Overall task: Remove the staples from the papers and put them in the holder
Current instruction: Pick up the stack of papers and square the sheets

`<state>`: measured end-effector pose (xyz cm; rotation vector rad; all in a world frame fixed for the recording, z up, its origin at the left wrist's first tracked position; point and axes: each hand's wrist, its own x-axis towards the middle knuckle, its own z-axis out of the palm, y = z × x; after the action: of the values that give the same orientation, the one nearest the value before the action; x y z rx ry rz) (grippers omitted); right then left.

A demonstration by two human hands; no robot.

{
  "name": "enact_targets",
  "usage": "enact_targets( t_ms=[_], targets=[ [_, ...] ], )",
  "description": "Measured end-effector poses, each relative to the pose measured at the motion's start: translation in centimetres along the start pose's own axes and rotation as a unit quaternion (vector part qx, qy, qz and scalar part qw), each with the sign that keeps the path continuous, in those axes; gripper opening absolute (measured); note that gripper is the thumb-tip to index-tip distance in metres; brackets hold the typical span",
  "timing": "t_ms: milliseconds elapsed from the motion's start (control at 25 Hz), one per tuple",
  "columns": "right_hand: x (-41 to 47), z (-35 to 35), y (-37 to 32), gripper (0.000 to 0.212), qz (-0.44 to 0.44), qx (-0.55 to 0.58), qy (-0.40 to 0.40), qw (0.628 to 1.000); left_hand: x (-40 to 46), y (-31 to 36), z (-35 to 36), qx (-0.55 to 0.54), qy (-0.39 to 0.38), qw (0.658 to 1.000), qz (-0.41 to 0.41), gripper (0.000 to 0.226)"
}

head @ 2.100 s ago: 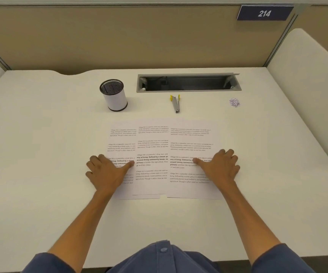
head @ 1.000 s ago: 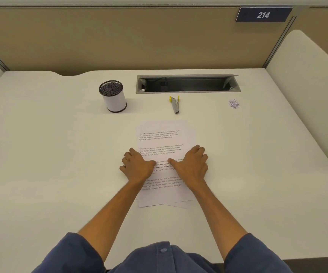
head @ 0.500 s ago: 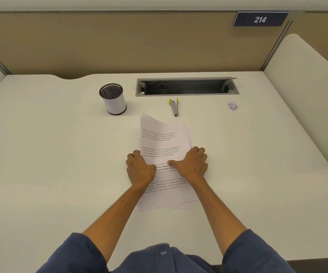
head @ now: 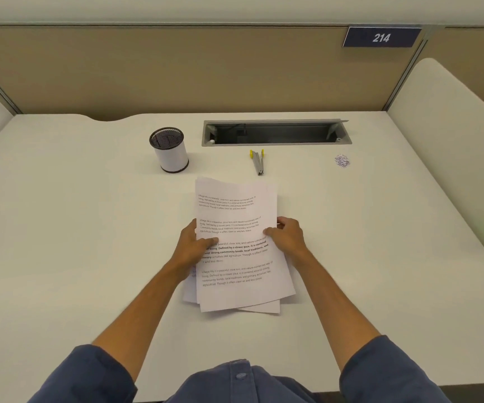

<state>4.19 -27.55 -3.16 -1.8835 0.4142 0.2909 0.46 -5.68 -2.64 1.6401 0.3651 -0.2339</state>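
So I've got the desk [head: 60, 228] in front of me and the papers [head: 236, 248] gathered in a loose stack mid-desk, bottom corners fanned out. My left hand [head: 191, 245] pinches the left edge, thumb on top, and my right hand [head: 288, 235] grips the right edge. I'd square the stack before curling it, since the holder [head: 169, 149] back left is narrow. The staple remover [head: 258, 162] lies behind the papers, and that little pile [head: 341, 161] far right is probably pulled staples, hard to tell.

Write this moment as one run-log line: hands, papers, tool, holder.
left hand: grips papers | right hand: grips papers | staple remover: untouched on desk | holder: upright
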Motion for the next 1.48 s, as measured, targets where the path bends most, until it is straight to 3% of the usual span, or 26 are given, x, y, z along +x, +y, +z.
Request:
enact_targets(
  t_ms=[120, 320, 600, 760, 880, 1040, 1280, 1480],
  targets=[
    [-0.1, -1.1, -1.5, 0.021, -0.016, 0.129, -0.056, 0.99, -0.3, 0.7, -0.7, -0.045, -0.015, 0.999, 0.022, 0.039],
    [-0.6, -2.6, -5.0, 0.045, -0.033, 0.258, -0.166, 0.951, -0.6, 2.9, -1.7, -0.08, -0.065, 0.993, 0.056, 0.043],
    [-1.4, -4.1, -8.7, 0.053, -0.089, 0.229, -0.27, 0.931, -1.4, 6.7, -3.2, -0.096, -0.133, 0.983, 0.087, 0.051],
    [-1.7, -4.0, -9.7, 0.073, -0.067, 0.232, -0.322, 0.915, -1.3, 8.1, -4.3, -0.096, -0.148, 0.98, 0.092, 0.052],
    [-1.4, -3.6, -9.6, 0.051, -0.072, 0.253, -0.295, 0.918, -1.2, 8.4, -4.8, -0.086, -0.143, 0.981, 0.099, 0.045],
    [-1.4, -3.6, -10.0, 0.029, -0.143, 0.186, -0.187, 0.954, -1.0, 8.5, -5.2, -0.035, -0.108, 0.987, 0.118, 0.038],
    [-2.9, -3.7, -11.1, 0.024, -0.279, 0.109, -0.102, 0.949, -0.9, 10.2, -3.8, -0.046, -0.038, 0.981, 0.185, 0.03],
    [-4.0, -2.9, -11.5, 0.013, -0.305, 0.142, -0.03, 0.941, -1.1, 11.2, -2.7, -0.065, 0.014, 0.968, 0.241, 0.027]
  ],
)
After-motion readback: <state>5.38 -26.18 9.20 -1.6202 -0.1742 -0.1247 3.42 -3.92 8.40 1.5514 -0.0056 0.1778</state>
